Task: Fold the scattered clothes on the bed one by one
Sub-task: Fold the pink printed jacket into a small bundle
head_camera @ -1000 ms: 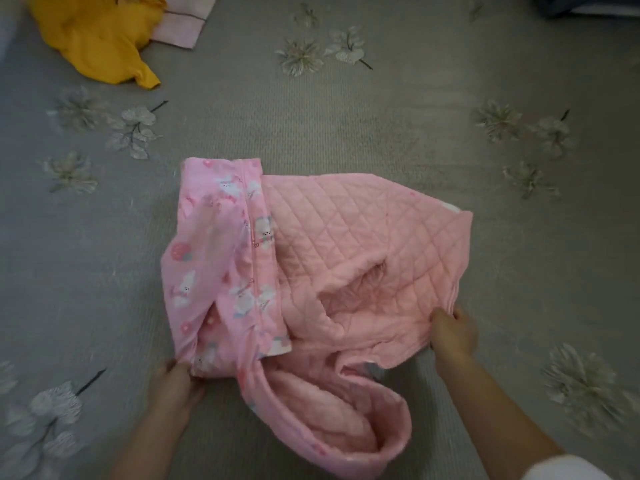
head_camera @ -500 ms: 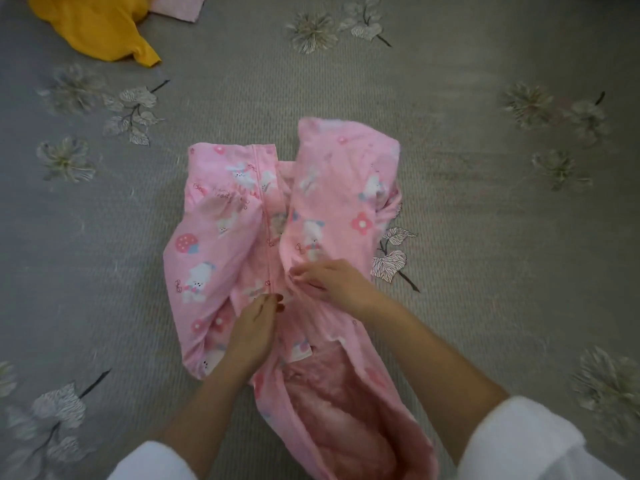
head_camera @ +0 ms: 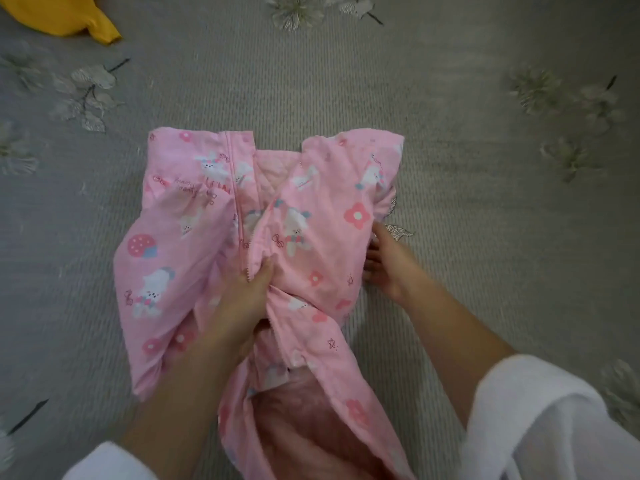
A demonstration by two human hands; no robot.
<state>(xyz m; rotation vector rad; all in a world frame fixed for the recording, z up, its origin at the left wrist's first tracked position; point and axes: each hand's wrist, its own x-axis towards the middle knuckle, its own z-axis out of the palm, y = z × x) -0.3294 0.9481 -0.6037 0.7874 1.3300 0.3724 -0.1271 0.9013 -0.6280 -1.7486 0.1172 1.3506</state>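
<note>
- The pink quilted zip-front jacket with bunny and flower print (head_camera: 311, 216) is lying front-up on the grey flower-patterned bed cover (head_camera: 450, 98).
- The left hand (head_camera: 247, 296) is pinching a zip edge at the middle, its grip closed on cloth.
- The right hand (head_camera: 384, 268) is touching the jacket's right side, fingers seemingly straight and holding nothing.
- The step is probably squaring the fronts, and the next move calls for folding the sides inward.
- A crumpled yellow garment (head_camera: 69, 19) is lying at the far left.

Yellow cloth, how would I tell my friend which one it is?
Start with the grey flowered bedspread that fills the view. Look to its top left corner, far from the pink printed jacket in the middle. The yellow cloth there is plain, with no pictures on it.
</note>
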